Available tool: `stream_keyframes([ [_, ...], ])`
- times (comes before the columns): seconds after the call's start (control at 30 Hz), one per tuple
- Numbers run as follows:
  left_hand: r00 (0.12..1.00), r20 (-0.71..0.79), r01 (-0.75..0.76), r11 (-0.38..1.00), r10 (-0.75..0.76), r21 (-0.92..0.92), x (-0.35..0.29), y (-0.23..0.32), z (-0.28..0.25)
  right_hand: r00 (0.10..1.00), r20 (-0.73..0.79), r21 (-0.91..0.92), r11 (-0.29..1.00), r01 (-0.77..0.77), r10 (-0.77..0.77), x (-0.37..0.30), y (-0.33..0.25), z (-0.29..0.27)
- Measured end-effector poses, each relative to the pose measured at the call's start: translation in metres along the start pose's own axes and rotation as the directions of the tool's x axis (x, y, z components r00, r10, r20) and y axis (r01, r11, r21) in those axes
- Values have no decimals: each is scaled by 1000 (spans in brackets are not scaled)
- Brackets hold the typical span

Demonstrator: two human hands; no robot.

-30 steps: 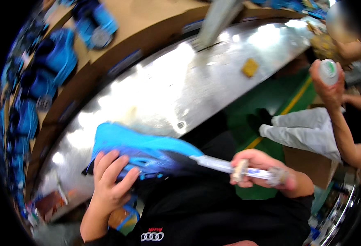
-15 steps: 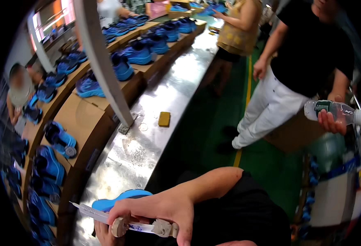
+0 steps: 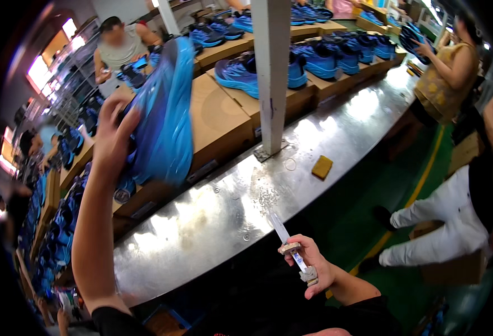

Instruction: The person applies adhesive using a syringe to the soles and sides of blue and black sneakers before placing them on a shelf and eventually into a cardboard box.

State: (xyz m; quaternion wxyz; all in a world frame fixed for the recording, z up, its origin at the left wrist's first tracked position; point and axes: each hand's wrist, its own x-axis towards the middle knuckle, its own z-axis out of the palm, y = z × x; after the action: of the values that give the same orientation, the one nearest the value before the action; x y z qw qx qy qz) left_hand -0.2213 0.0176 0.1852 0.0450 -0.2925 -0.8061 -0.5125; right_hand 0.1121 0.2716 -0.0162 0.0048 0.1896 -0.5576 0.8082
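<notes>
My left hand (image 3: 111, 134) is raised high at the left and grips a bright blue shoe (image 3: 165, 115) held sole outward, over the cardboard shelf (image 3: 218, 120). My right hand (image 3: 313, 263) is low at the centre, just off the front edge of the shiny metal table (image 3: 218, 218). It is closed on a thin white and blue stick-like tool (image 3: 288, 246) that points up and left.
A white post (image 3: 271, 73) stands on the table. A small yellow block (image 3: 322, 167) lies near it. Several blue shoes (image 3: 313, 59) line the shelves behind. A person in white trousers (image 3: 442, 224) and another in a yellow top (image 3: 445, 78) stand on the green floor at right; another person (image 3: 120, 47) sits far left.
My left hand has lifted the blue shoe from low by the table edge up high toward the shelf. My right hand keeps the tool and now sits further right and lower.
</notes>
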Motion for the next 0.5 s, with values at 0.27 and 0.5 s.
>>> stream_keyframes([
  [0.27,999,-17,-16,852,30,523,120,-14,158,989,-144,25,999,41,-37,-18,35,-30],
  [0.5,968,167,-249,655,186,714,112,-13,104,995,-13,-63,993,97,-98,-9,36,-33],
])
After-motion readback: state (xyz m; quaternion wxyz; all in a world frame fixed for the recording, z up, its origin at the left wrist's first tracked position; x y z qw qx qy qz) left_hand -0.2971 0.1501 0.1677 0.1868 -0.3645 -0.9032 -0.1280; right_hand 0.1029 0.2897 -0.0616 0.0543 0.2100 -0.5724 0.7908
